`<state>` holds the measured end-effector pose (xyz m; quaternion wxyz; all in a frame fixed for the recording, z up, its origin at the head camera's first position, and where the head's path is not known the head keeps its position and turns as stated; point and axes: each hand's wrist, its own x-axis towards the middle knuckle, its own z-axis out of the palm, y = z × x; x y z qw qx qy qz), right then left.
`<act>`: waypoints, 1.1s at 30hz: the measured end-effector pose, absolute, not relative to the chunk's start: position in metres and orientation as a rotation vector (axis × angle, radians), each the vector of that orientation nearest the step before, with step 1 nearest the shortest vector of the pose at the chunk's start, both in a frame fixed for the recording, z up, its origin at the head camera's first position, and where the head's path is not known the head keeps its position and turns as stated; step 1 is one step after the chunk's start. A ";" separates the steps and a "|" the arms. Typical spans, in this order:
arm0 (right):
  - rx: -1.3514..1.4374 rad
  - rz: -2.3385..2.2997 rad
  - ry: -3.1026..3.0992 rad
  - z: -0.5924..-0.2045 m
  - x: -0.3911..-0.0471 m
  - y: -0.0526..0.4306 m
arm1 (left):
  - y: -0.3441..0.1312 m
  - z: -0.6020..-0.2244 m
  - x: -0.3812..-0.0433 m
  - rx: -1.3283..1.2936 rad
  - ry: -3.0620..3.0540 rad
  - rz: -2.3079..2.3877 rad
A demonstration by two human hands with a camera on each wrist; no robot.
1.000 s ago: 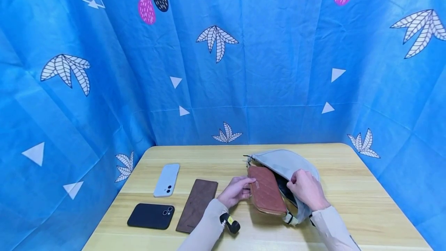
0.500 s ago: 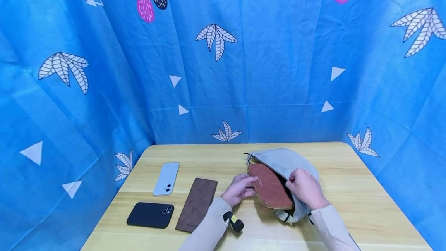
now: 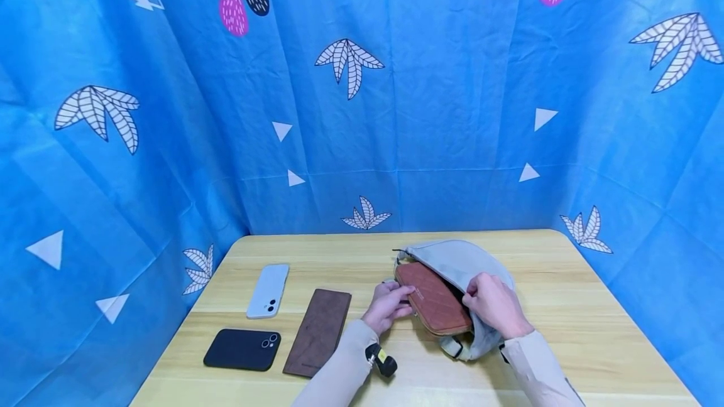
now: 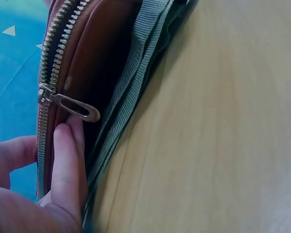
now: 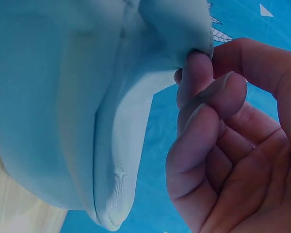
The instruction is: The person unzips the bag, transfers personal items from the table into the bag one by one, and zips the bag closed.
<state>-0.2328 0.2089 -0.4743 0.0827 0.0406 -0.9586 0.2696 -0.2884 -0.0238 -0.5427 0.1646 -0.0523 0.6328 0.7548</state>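
My left hand pinches the near-left edge of a reddish-brown zip wallet, thumb on top and fingers beneath. In the left wrist view, the zip's metal pull hangs beside my fingers, and its teeth are parted above the slider. The wallet lies tilted in the mouth of a pale grey waist bag, its right part hidden inside. My right hand pinches the bag's opening edge and holds it up, fingers curled. A webbing strap runs beneath the wallet.
To the left on the wooden table lie a dark brown long wallet, a black phone and a light-coloured phone. Blue patterned curtains surround the table's back and sides.
The reddish-brown wallet has moved rightward and deeper into the bag's mouth, my left hand following it. The dark lining seen earlier is now mostly covered. My right hand keeps its hold on the bag.
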 end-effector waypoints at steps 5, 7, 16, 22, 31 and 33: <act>0.138 0.821 -2.863 -0.474 -0.232 0.207 | -0.020 -0.544 -0.288 -0.163 1.795 2.197; 0.147 0.826 -2.863 -0.475 -0.232 0.206 | -0.018 -0.545 -0.288 -0.161 1.788 2.217; 0.215 0.875 -2.870 -0.479 -0.230 0.197 | -0.012 -0.545 -0.281 -0.175 1.757 2.233; 0.144 0.829 -2.902 -0.482 -0.230 0.194 | -0.009 -0.546 -0.277 -0.173 1.768 2.235; 0.157 0.700 -2.881 -0.482 -0.236 0.186 | -0.007 -0.547 -0.278 -0.173 1.750 2.231; 0.177 0.663 -2.885 -0.479 -0.243 0.183 | -0.006 -0.546 -0.280 -0.171 1.749 2.236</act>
